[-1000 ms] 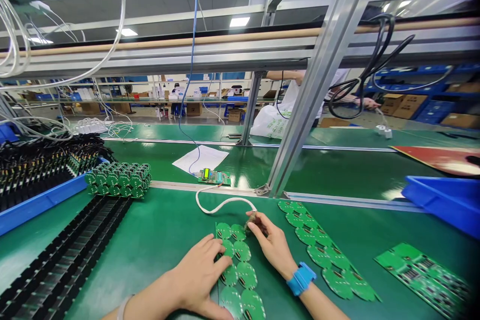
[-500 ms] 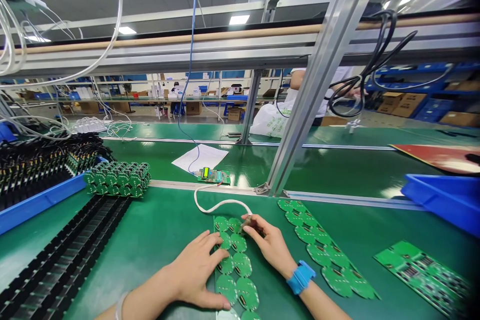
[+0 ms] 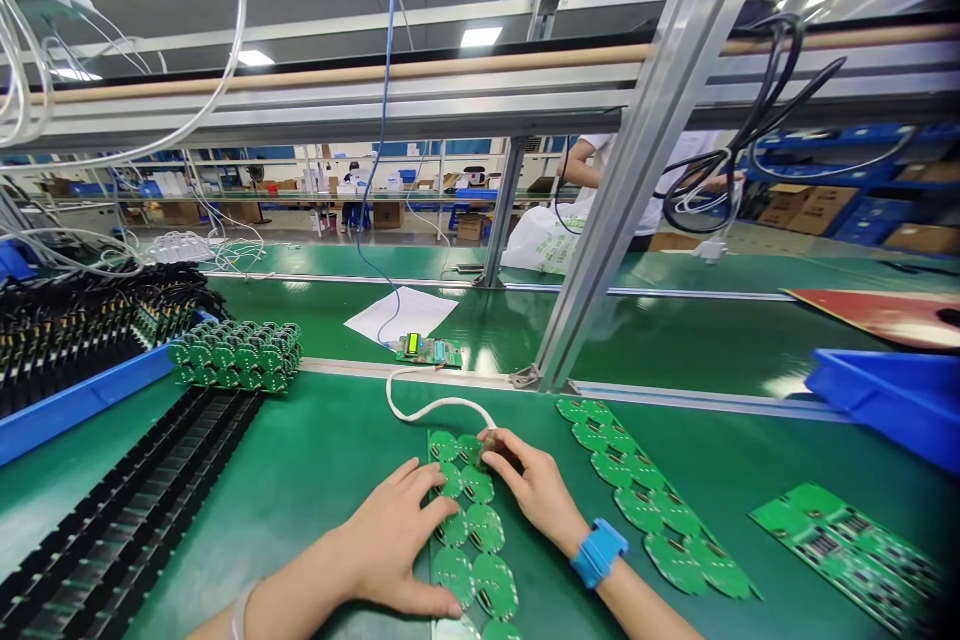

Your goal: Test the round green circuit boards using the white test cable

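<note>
A panel of round green circuit boards (image 3: pixel 486 528) lies flat on the green bench in front of me. My left hand (image 3: pixel 397 540) rests with spread fingers on the panel's left edge. Between its thumb and fingers, my right hand (image 3: pixel 529 480) pinches a small brownish probe connector (image 3: pixel 489 442) at the panel's upper right board. A white cable (image 3: pixel 435 411) runs from that connector to a small circuit board with a lit yellow-green display (image 3: pixel 414 344). This board sits beside a white paper sheet (image 3: pixel 401 313). My fingers partly hide the connector's tip.
Another round-board panel (image 3: pixel 637 480) lies to the right, with a rectangular circuit board (image 3: pixel 844 540) beyond. Black slotted racks (image 3: pixel 135 510) and stacked round boards (image 3: pixel 236 357) stand left. A blue bin (image 3: pixel 892 395) is at right. A metal post (image 3: pixel 600 250) rises ahead; a person stands behind it.
My right hand has shifted slightly left with the connector, towards the upper boards of the panel. My left hand stays in place. The person's arm behind the post has moved.
</note>
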A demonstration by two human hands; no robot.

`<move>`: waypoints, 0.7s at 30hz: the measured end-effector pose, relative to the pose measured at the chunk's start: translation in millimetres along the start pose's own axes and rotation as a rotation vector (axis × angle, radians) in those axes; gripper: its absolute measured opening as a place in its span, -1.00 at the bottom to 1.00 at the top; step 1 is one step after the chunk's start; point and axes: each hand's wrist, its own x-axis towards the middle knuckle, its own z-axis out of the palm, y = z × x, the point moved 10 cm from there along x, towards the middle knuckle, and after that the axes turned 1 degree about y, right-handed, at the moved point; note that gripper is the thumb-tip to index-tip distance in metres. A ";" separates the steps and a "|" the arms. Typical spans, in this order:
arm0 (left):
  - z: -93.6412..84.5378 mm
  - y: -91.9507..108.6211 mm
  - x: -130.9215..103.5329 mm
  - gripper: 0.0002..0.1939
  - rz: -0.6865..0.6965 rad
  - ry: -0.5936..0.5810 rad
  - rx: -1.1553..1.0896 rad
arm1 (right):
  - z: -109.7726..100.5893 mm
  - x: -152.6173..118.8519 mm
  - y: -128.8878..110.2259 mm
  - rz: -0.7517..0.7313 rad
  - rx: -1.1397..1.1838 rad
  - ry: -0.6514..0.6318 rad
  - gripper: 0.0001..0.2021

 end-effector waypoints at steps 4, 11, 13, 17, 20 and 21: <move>-0.5 0.2 -0.1 -0.15 -0.001 -0.006 -0.001 | 0.5 -0.2 -2.0 -0.017 -0.014 0.008 -0.78; 0.1 -0.1 0.0 -0.15 -0.002 -0.006 -0.009 | -0.2 -1.1 -0.5 -0.017 -0.005 0.024 -0.73; -0.7 0.0 -0.1 -0.15 -0.001 0.001 -0.011 | -0.3 -1.2 -0.7 -0.018 -0.001 0.028 -0.73; -0.8 0.0 -0.1 -0.15 -0.008 -0.010 -0.012 | 0.2 -1.0 -2.2 -0.028 0.011 0.032 -0.75; 0.3 -0.4 0.1 -0.14 -0.014 -0.027 -0.017 | 0.4 -0.8 -2.7 -0.032 0.015 0.027 -0.76; 0.7 -0.6 0.1 -0.14 -0.016 -0.031 -0.018 | 0.1 -0.8 -2.8 -0.033 0.015 0.027 -0.76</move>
